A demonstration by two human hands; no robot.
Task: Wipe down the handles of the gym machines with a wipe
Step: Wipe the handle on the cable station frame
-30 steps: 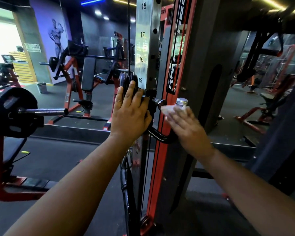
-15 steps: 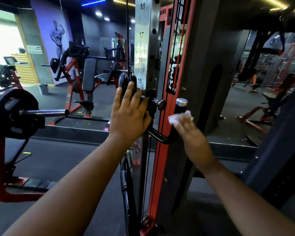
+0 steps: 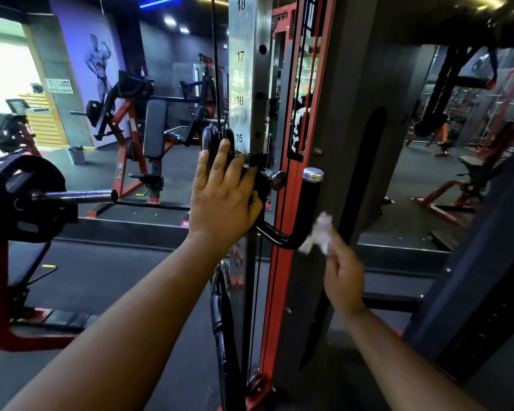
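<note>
A black L-shaped handle [image 3: 308,203] with a silver end cap juts from the pulley carriage on the numbered steel column [image 3: 248,84] of a cable machine. My left hand [image 3: 223,197] rests on the black pulley and carriage, its fingers extended over them. My right hand [image 3: 343,271] pinches a crumpled white wipe [image 3: 321,232], which sits at the lower bend of the handle, beside its right side. The hand is blurred with motion.
A red upright [image 3: 282,262] and dark grey frame panel [image 3: 353,143] stand right behind the handle. A black cable and strap [image 3: 221,315] hang below my left hand. A plate-loaded bar [image 3: 72,195] sticks out at left. Red benches stand farther back.
My right hand with the wipe has slid down from the silver cap along the handle to its lower bend. My left hand has stayed on the pulley.
</note>
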